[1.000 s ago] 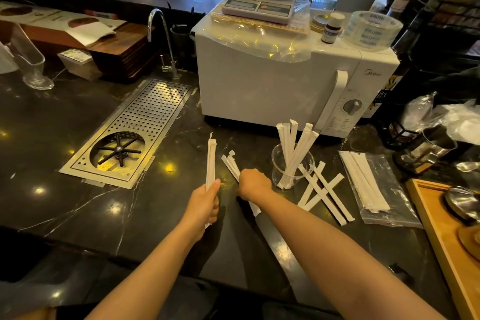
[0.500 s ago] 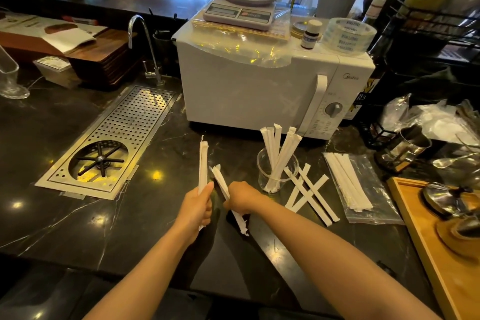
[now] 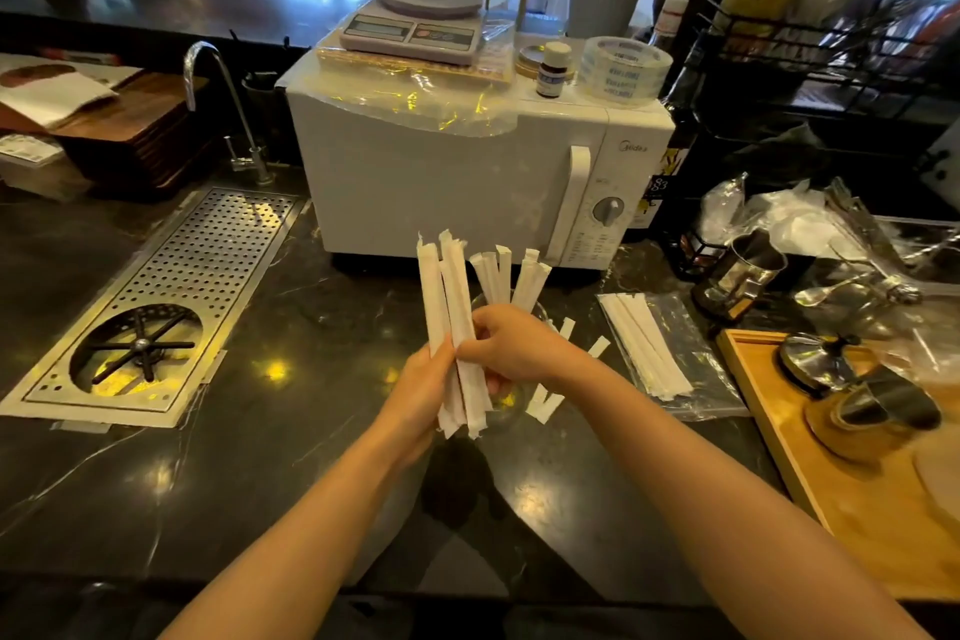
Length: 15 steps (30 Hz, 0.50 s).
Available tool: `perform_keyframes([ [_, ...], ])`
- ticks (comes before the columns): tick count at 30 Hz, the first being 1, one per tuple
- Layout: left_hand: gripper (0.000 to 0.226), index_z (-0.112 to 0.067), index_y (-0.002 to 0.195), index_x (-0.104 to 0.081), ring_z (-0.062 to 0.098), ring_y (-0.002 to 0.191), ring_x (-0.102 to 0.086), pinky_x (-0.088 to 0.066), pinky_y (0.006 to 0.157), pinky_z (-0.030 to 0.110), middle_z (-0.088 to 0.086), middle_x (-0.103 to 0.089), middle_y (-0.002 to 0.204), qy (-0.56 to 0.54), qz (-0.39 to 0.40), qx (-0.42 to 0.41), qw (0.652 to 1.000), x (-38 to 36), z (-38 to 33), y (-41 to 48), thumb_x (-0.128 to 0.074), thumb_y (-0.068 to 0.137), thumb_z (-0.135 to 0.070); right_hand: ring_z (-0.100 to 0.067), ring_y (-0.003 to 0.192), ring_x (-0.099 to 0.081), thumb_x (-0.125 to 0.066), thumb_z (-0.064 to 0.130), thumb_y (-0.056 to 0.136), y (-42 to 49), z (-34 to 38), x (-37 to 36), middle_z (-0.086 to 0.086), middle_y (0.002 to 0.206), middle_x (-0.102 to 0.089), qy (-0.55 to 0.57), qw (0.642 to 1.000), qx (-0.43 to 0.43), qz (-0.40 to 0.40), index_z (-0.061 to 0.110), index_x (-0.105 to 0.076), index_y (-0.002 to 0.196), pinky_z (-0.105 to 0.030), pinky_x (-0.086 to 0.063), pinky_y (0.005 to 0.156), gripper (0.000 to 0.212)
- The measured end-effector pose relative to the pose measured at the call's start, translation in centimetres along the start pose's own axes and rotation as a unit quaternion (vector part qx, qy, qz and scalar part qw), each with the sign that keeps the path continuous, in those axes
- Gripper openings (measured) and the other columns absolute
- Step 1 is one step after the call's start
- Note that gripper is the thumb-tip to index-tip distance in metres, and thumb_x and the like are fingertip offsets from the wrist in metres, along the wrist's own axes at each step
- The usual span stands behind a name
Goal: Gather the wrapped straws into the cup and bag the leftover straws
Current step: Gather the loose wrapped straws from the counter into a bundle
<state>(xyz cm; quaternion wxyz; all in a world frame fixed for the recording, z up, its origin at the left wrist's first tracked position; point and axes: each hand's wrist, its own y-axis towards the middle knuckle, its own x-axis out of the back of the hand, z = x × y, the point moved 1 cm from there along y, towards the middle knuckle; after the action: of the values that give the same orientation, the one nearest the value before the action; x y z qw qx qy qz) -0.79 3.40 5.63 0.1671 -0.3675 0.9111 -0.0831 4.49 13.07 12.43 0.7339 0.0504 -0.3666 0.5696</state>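
My left hand (image 3: 418,392) and my right hand (image 3: 511,343) meet over the dark counter and together grip a small upright bundle of paper-wrapped straws (image 3: 452,322). Right behind my right hand stands a clear cup (image 3: 540,309), mostly hidden, with several wrapped straws (image 3: 511,276) sticking out of it. A few loose wrapped straws (image 3: 545,400) lie on the counter to the right of my hands. Further right lies a clear plastic bag (image 3: 680,359) with several straws (image 3: 644,343) on it.
A white microwave (image 3: 467,182) with a scale on top stands behind the cup. A perforated metal rinser tray (image 3: 156,307) and tap are at the left. A wooden tray (image 3: 852,483) with metal lids, a metal pitcher (image 3: 737,276) and crumpled plastic sit at the right.
My right hand picked the straws up from the counter and brought them against the one in my left hand. Both hands rose and moved right, in front of the cup.
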Motion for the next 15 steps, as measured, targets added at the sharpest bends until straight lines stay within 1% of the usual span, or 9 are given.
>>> perform_keyframes([
  [1,0.016,-0.031,0.086,-0.054,0.014,0.068,-0.070,-0.056,0.053,0.025,-0.003,-0.074,0.066,-0.008,0.003,0.004,1.000,-0.6,0.1,0.1,-0.040,0.091,-0.037,-0.012,0.056,-0.062,-0.052,0.019,0.088,-0.4,-0.1,0.3,-0.001,0.076,-0.059,0.009,1.000,-0.001,-0.008,0.006,-0.052,0.111,-0.010,-0.049,0.043,0.026],
  [3,0.018,-0.030,0.087,-0.054,0.019,0.066,-0.069,-0.058,0.057,0.033,0.003,-0.071,0.067,-0.015,0.013,0.015,1.000,-1.6,0.2,0.3,-0.040,0.089,-0.041,-0.022,0.071,-0.068,-0.051,0.018,0.089,-1.0,-0.6,0.8,-0.011,0.090,-0.066,0.020,0.999,-0.008,-0.024,0.006,-0.052,0.114,-0.010,-0.049,0.045,0.028],
  [4,0.019,-0.029,0.089,-0.054,0.019,0.065,-0.069,-0.058,0.056,0.034,0.004,-0.071,0.066,-0.018,0.025,0.017,0.999,-2.1,0.2,0.2,-0.040,0.088,-0.042,-0.023,0.074,-0.068,-0.051,0.017,0.089,-1.2,-0.8,1.1,-0.014,0.096,-0.067,0.025,0.999,-0.013,-0.024,0.006,-0.052,0.115,-0.012,-0.050,0.047,0.029],
  [5,0.022,-0.027,0.092,-0.054,0.018,0.063,-0.069,-0.057,0.053,0.033,0.006,-0.071,0.068,-0.023,0.036,0.019,0.999,-2.5,0.2,0.1,-0.039,0.088,-0.043,-0.021,0.069,-0.068,-0.051,0.017,0.089,-1.5,-1.0,1.3,-0.016,0.097,-0.067,0.037,0.999,-0.018,-0.017,0.005,-0.051,0.117,-0.015,-0.052,0.050,0.030],
  [7,0.029,-0.024,0.105,-0.051,0.017,0.061,-0.069,-0.055,0.046,0.028,0.011,-0.068,0.080,-0.035,0.055,0.027,0.998,-3.3,0.2,-0.1,-0.036,0.090,-0.044,-0.013,0.054,-0.064,-0.049,0.016,0.090,-2.1,-1.5,1.7,-0.013,0.088,-0.066,0.068,0.997,-0.027,0.004,0.003,-0.048,0.119,-0.021,-0.055,0.053,0.031],
  [8,0.032,-0.023,0.110,-0.047,0.016,0.058,-0.068,-0.053,0.043,0.026,0.013,-0.065,0.084,-0.045,0.064,0.033,0.996,-3.7,0.1,-0.2,-0.034,0.091,-0.044,-0.011,0.049,-0.063,-0.049,0.016,0.091,-2.3,-1.7,1.9,-0.011,0.083,-0.065,0.078,0.996,-0.031,0.011,0.003,-0.047,0.119,-0.022,-0.056,0.053,0.031],
  [9,0.034,-0.022,0.115,-0.044,0.015,0.053,-0.067,-0.052,0.040,0.024,0.014,-0.063,0.084,-0.054,0.076,0.040,0.995,-4.0,0.0,-0.4,-0.032,0.092,-0.043,-0.010,0.049,-0.063,-0.048,0.016,0.091,-2.6,-2.0,2.2,-0.011,0.082,-0.065,0.088,0.995,-0.035,0.017,0.002,-0.047,0.119,-0.022,-0.056,0.053,0.031],
  [11,0.039,-0.020,0.123,-0.040,0.013,0.046,-0.064,-0.050,0.037,0.022,0.015,-0.061,0.083,-0.046,0.094,0.050,0.993,-4.8,-0.2,-0.7,-0.029,0.092,-0.042,-0.012,0.053,-0.063,-0.047,0.016,0.092,-2.9,-2.5,2.7,-0.016,0.088,-0.065,0.107,0.993,-0.049,0.030,-0.001,-0.047,0.119,-0.021,-0.055,0.052,0.032],
  [15,0.045,-0.022,0.132,-0.032,0.016,0.053,-0.064,-0.051,0.038,0.024,0.017,-0.060,0.096,-0.008,0.112,0.067,0.991,-6.0,0.2,-0.7,-0.028,0.093,-0.043,-0.009,0.048,-0.063,-0.047,0.016,0.091,-3.3,-3.6,3.5,-0.005,0.079,-0.062,0.093,0.992,-0.074,0.048,0.002,-0.046,0.119,-0.016,-0.053,0.046,0.031],
])
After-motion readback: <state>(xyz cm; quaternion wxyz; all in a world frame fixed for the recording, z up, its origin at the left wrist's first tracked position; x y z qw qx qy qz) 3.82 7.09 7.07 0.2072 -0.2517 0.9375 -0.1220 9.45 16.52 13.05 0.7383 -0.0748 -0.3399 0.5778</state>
